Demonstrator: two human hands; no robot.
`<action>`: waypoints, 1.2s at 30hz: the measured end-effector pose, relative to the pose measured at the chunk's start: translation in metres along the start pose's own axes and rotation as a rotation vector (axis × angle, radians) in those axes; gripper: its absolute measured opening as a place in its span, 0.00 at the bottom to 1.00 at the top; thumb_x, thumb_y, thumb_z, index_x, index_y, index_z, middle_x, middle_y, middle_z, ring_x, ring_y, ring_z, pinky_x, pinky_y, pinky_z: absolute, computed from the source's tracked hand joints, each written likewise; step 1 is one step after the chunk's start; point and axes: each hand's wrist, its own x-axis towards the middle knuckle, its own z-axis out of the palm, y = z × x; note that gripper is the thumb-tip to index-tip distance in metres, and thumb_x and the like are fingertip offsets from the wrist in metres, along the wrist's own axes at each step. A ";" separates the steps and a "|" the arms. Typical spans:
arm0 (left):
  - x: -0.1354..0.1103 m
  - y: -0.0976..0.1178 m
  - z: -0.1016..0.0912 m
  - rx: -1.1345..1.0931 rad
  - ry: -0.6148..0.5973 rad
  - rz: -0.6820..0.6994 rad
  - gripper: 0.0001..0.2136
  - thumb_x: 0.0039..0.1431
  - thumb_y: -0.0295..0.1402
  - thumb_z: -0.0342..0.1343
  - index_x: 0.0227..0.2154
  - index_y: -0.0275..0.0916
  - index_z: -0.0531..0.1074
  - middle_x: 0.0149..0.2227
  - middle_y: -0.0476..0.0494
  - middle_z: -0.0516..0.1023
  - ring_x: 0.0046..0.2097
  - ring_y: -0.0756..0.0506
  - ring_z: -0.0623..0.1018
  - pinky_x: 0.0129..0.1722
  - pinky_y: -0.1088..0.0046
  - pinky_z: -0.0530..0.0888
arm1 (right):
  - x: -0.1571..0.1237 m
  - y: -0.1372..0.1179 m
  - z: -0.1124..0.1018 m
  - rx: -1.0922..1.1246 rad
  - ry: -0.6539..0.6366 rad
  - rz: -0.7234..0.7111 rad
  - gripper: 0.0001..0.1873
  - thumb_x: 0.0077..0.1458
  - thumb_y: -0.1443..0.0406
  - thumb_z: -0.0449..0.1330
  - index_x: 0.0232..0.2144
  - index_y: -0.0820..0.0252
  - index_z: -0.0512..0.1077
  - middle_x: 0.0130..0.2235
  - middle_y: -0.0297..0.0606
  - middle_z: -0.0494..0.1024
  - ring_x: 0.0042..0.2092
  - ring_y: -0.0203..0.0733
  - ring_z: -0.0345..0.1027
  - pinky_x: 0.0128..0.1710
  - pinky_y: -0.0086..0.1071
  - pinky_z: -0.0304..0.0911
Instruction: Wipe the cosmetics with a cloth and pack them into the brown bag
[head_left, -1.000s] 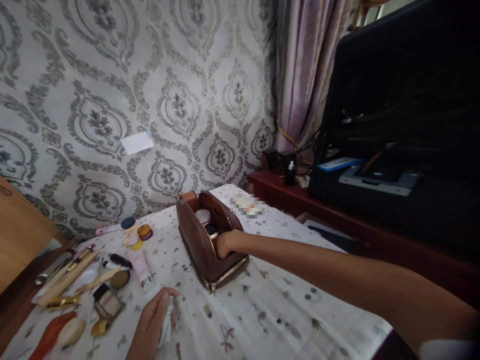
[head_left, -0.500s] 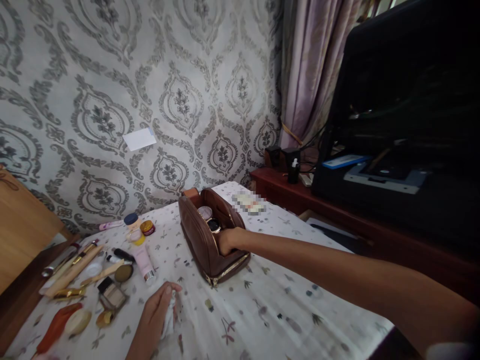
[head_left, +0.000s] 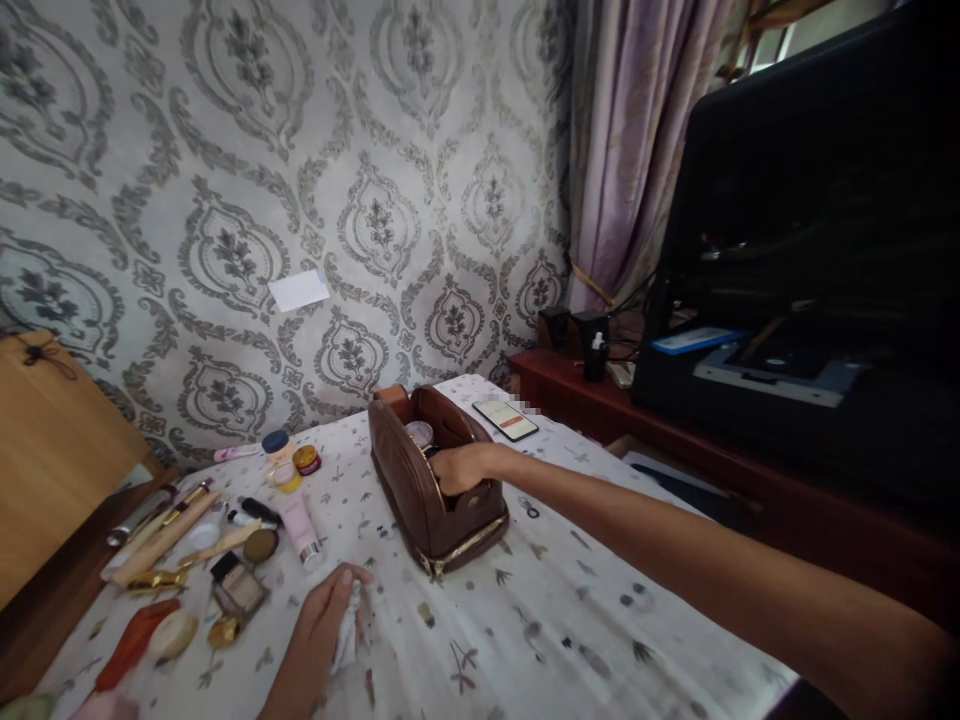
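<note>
A brown leather cosmetic bag (head_left: 420, 500) stands open in the middle of the cloth-covered table (head_left: 570, 620). My right hand (head_left: 456, 468) reaches into its opening, its fingers curled down inside among small jars; what they hold, if anything, is hidden. My left hand (head_left: 326, 620) rests on the cloth near the front edge, closed on a crumpled white tissue (head_left: 346, 632). To the left lie several cosmetics: a pink tube (head_left: 300, 525), a compact (head_left: 238, 588), brushes and small pots.
A phone (head_left: 505, 419) lies on the table behind the bag. A wooden board (head_left: 60, 450) leans at the left. At the right, a dark red cabinet (head_left: 675, 450) carries a large black screen (head_left: 817, 230). Patterned wallpaper and a curtain stand behind.
My right hand has shifted a little further back along the bag's opening. My left hand stays on the tissue. The view has drifted slightly.
</note>
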 end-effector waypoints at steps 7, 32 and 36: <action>0.000 0.014 0.000 -0.227 0.142 -0.047 0.28 0.46 0.62 0.58 0.32 0.37 0.74 0.19 0.53 0.69 0.19 0.51 0.67 0.21 0.75 0.64 | -0.051 -0.027 -0.021 0.165 0.587 -0.017 0.19 0.64 0.64 0.49 0.21 0.60 0.66 0.18 0.28 0.64 0.22 0.32 0.57 0.25 0.26 0.50; 0.016 0.009 -0.060 -0.058 0.481 0.341 0.12 0.56 0.40 0.52 0.27 0.38 0.75 0.22 0.51 0.70 0.27 0.49 0.69 0.28 0.75 0.65 | 0.034 -0.114 0.192 0.897 0.111 -0.096 0.18 0.49 0.51 0.52 0.18 0.57 0.65 0.13 0.27 0.58 0.17 0.33 0.50 0.18 0.27 0.48; 0.018 0.010 -0.095 0.009 0.709 0.410 0.09 0.56 0.36 0.50 0.29 0.40 0.73 0.30 0.49 0.75 0.35 0.46 0.73 0.38 0.72 0.68 | 0.063 -0.132 0.205 0.886 0.161 -0.092 0.16 0.49 0.52 0.51 0.23 0.58 0.68 0.16 0.29 0.63 0.20 0.36 0.55 0.20 0.28 0.53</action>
